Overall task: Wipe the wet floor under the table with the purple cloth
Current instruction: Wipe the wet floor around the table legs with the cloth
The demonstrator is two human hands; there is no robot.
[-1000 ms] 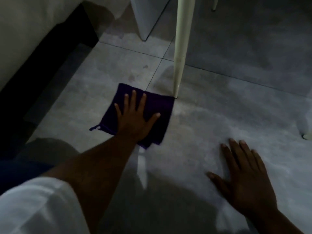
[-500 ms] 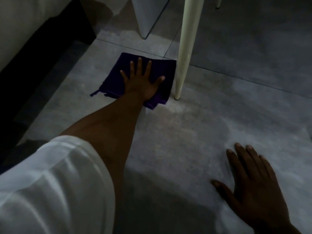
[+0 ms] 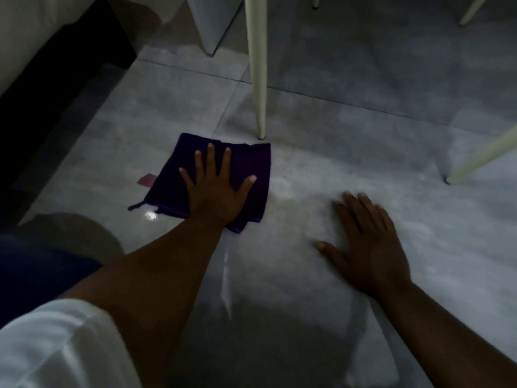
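Observation:
The purple cloth (image 3: 253, 166) lies spread on the grey tiled floor (image 3: 349, 135), just in front of a white table leg (image 3: 258, 65). My left hand (image 3: 216, 191) lies flat on the cloth, fingers spread, pressing it down. My right hand (image 3: 366, 242) rests palm down on the bare floor to the right of the cloth, holding nothing. A shiny wet streak (image 3: 226, 287) runs along the floor below the cloth, and a small wet glint (image 3: 151, 215) shows at the cloth's near left corner.
A second white leg (image 3: 481, 161) slants in from the right. A dark furniture base (image 3: 56, 88) under a pale cushion borders the left. A white panel (image 3: 212, 21) stands at the back. A small pink scrap (image 3: 147, 180) lies left of the cloth.
My left hand has pulled the cloth back toward me from beside the table leg. My right hand has stayed flat on the floor, and the view has shifted.

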